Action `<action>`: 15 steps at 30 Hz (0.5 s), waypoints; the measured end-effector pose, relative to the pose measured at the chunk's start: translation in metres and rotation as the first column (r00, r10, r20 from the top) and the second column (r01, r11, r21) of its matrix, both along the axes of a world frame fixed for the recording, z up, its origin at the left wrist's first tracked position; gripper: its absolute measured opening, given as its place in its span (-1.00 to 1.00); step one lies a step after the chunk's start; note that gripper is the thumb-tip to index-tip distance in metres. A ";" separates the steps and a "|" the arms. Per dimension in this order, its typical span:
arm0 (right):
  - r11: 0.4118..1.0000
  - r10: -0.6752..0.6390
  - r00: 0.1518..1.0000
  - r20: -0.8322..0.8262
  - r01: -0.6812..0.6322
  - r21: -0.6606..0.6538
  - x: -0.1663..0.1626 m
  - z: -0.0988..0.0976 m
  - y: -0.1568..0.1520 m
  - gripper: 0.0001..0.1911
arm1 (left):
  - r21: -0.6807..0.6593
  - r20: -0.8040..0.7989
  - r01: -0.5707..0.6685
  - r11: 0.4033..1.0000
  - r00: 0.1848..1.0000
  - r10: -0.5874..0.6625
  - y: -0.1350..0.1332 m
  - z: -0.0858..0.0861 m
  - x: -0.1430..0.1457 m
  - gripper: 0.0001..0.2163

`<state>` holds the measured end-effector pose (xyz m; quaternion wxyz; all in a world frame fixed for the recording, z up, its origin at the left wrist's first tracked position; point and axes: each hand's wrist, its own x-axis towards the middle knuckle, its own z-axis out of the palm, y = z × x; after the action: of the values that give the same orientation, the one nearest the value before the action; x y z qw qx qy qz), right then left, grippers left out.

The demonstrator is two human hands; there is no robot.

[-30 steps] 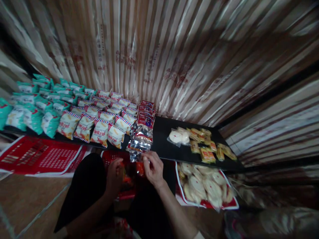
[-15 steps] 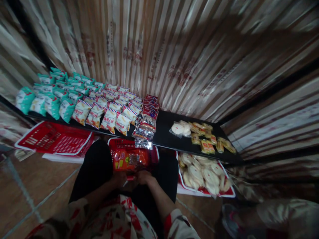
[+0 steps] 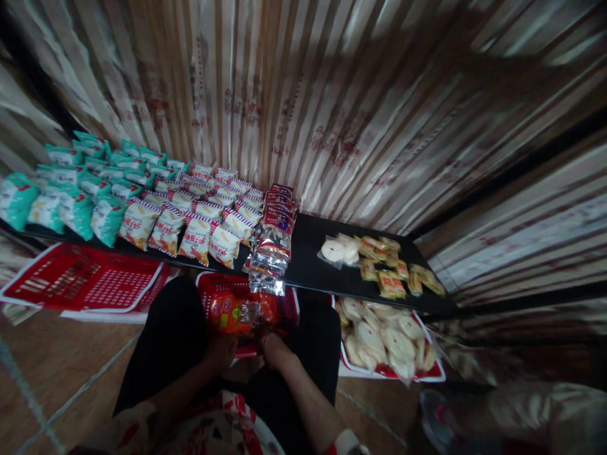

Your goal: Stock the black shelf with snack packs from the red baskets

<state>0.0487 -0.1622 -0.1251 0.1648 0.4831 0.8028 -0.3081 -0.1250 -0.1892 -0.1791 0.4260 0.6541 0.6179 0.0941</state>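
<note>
Between my knees is a red basket [image 3: 203, 287] holding orange snack packages [image 3: 227, 314] with a clear window in front. My left hand [image 3: 222, 351] is closed at the near left corner of the basket, its fingers dim and partly hidden. On the other side, my right hand [image 3: 275, 349] has its fingers curled in at the near edge, by a small dark reddish item [image 3: 262, 330] too dim to name. What either hand grips cannot be made out. Silver and red packets [image 3: 275, 240] lie stacked on the shelf just above the basket, overhanging its edge.
A black shelf [image 3: 308, 253] crosses ahead, bearing teal bags [image 3: 76, 212], white snack bags [image 3: 195, 239], flat white round cakes [image 3: 333, 250] and yellow packets [image 3: 391, 284]. Below stand a red basket [image 3: 109, 278] on the left and one with bagged round cakes [image 3: 379, 338] on the right. Another person's shoe [image 3: 432, 420] is at lower right.
The view has shifted, so the shelf's left side sits further left and lower. My hands have drawn slightly apart, and the dark reddish item now shows by my right hand.
</note>
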 end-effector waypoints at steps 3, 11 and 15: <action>0.999 0.005 0.999 0.047 -0.004 -0.035 0.000 0.000 0.003 -0.67 | 0.014 0.033 -0.015 1.000 0.999 0.015 0.001 0.000 0.000 -0.77; 0.998 -0.017 0.998 0.059 0.020 -0.052 0.001 0.012 0.007 -0.65 | 0.021 0.120 -0.022 1.000 0.993 0.020 0.001 -0.002 0.000 -0.75; 1.000 -0.023 1.000 -0.008 0.023 -0.005 0.006 0.028 0.015 -0.66 | 0.072 0.206 -0.011 0.997 0.979 -0.004 0.000 -0.006 0.004 -0.69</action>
<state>0.0545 -0.1476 -0.0967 0.1591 0.4908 0.7971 -0.3138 -0.1214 -0.1889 -0.1850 0.4634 0.6548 0.5678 0.1846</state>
